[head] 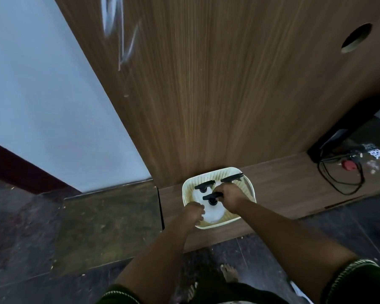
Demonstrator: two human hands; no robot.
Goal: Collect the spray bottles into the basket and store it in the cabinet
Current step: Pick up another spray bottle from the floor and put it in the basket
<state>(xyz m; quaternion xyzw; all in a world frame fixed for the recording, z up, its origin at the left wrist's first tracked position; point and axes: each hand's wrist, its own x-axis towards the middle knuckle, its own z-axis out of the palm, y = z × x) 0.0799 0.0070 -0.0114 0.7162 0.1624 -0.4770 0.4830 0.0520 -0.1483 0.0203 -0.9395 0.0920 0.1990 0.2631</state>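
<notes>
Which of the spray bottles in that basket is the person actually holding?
The nearest spray bottle: the right hand grips its black trigger head. The two behind it are untouched.

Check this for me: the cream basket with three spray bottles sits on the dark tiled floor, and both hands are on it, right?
Not quite. In the head view the basket sits on the low wooden ledge, not the tiles. The rest holds: three spray bottles, left hand at the rim, right hand on a bottle.

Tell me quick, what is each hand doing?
Left hand: closed on the near left rim of the basket.
Right hand: closed on the black trigger head of a spray bottle in the basket.
</notes>
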